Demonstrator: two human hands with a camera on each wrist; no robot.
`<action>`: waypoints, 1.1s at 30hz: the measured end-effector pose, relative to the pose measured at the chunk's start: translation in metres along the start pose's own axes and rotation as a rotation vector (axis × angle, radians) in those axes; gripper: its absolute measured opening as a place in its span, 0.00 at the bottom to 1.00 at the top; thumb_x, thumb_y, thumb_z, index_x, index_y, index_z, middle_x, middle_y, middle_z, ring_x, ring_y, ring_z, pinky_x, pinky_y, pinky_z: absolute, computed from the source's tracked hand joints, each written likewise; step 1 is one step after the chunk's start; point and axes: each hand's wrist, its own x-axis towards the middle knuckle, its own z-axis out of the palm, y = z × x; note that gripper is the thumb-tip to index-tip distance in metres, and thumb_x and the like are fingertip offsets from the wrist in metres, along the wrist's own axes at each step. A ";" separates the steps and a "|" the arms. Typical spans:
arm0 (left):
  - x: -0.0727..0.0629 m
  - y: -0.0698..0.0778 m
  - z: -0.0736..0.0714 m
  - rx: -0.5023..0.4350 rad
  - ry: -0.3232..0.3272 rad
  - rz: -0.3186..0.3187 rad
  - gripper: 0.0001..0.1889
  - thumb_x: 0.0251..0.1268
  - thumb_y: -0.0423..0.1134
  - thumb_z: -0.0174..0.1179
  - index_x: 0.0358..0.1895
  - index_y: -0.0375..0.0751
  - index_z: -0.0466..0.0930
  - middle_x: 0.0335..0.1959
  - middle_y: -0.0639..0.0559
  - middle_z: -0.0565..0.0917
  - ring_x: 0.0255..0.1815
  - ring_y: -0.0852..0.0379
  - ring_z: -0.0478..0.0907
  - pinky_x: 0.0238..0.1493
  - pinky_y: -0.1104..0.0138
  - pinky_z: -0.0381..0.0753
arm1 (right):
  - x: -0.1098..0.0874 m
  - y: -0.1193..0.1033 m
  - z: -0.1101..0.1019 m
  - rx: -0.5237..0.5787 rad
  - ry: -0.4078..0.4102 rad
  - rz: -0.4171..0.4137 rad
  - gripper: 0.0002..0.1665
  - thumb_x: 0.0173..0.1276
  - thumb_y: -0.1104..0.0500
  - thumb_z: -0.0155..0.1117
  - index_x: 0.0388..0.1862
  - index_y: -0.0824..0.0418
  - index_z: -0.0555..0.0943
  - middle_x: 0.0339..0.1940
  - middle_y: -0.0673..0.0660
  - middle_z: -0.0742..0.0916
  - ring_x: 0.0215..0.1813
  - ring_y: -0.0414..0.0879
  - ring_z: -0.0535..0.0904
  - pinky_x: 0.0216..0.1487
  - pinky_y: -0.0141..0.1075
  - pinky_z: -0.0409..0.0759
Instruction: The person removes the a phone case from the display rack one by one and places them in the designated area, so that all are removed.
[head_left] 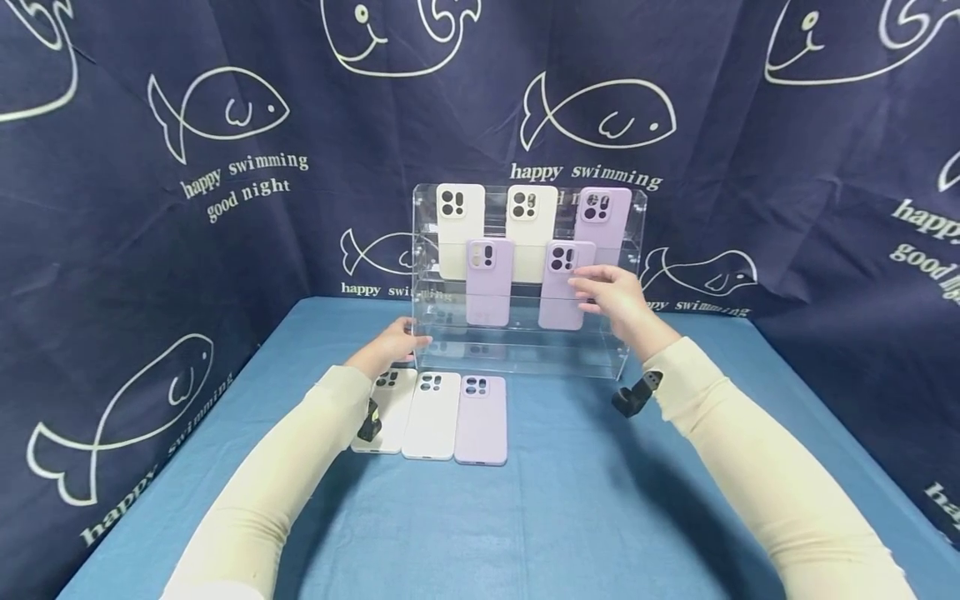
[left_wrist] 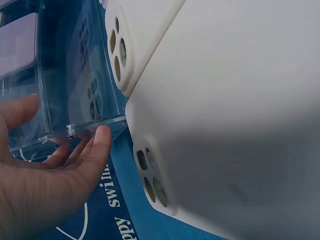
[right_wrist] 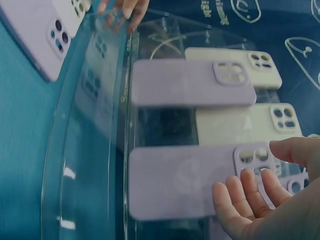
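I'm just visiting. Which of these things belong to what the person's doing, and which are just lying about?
Probably part of the job:
clear display stand
purple phone cases on the stand
white phone cases on the stand
white phone cases on the table
purple phone case on the table

Probably just surroundings:
fish-print curtain
blue tablecloth

Lower right, the right hand (right_wrist: 282,212) has bent fingertips over 1 lavender case (right_wrist: 172,182) on the clear stand (right_wrist: 116,175); mid-frame, another lavender case (right_wrist: 170,82) overlaps 2 cream cases (right_wrist: 220,124); up top, the left hand (right_wrist: 136,14)!
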 end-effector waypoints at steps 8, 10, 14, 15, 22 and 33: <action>-0.002 0.001 0.000 0.007 0.001 0.004 0.37 0.71 0.39 0.56 0.77 0.40 0.46 0.74 0.35 0.56 0.71 0.40 0.65 0.69 0.56 0.74 | 0.014 0.006 -0.014 0.019 0.111 -0.015 0.27 0.68 0.59 0.64 0.63 0.68 0.73 0.34 0.40 0.80 0.48 0.44 0.81 0.64 0.41 0.80; -0.002 0.001 0.000 0.011 0.002 0.005 0.37 0.71 0.39 0.56 0.77 0.40 0.46 0.74 0.35 0.56 0.71 0.40 0.64 0.69 0.56 0.74 | 0.017 0.007 -0.016 0.010 0.126 -0.019 0.27 0.67 0.59 0.64 0.63 0.68 0.74 0.32 0.39 0.80 0.47 0.43 0.81 0.63 0.40 0.81; -0.003 0.000 0.000 0.022 -0.007 0.012 0.38 0.72 0.40 0.56 0.77 0.40 0.45 0.74 0.35 0.55 0.72 0.40 0.63 0.70 0.55 0.73 | 0.022 0.007 -0.019 -0.013 0.158 -0.011 0.26 0.66 0.57 0.66 0.61 0.66 0.75 0.32 0.40 0.80 0.45 0.42 0.81 0.57 0.35 0.84; -0.004 0.000 0.000 0.028 -0.010 0.013 0.38 0.72 0.40 0.55 0.77 0.40 0.44 0.75 0.35 0.54 0.72 0.40 0.62 0.70 0.55 0.73 | 0.023 0.007 -0.019 -0.021 0.162 -0.004 0.25 0.66 0.57 0.66 0.60 0.66 0.76 0.33 0.41 0.80 0.45 0.42 0.81 0.56 0.34 0.84; -0.004 -0.001 0.001 0.027 -0.018 0.005 0.38 0.72 0.41 0.55 0.77 0.40 0.44 0.76 0.35 0.52 0.73 0.40 0.60 0.71 0.54 0.71 | 0.030 0.008 -0.019 -0.065 0.157 0.057 0.20 0.66 0.54 0.66 0.51 0.63 0.76 0.48 0.57 0.81 0.51 0.51 0.81 0.61 0.40 0.82; -0.002 -0.005 0.002 0.009 -0.009 0.020 0.38 0.73 0.41 0.55 0.77 0.40 0.43 0.75 0.35 0.55 0.73 0.39 0.62 0.71 0.54 0.71 | 0.041 0.011 -0.013 -0.087 0.161 0.090 0.27 0.66 0.54 0.67 0.58 0.68 0.75 0.48 0.57 0.80 0.37 0.40 0.82 0.61 0.40 0.82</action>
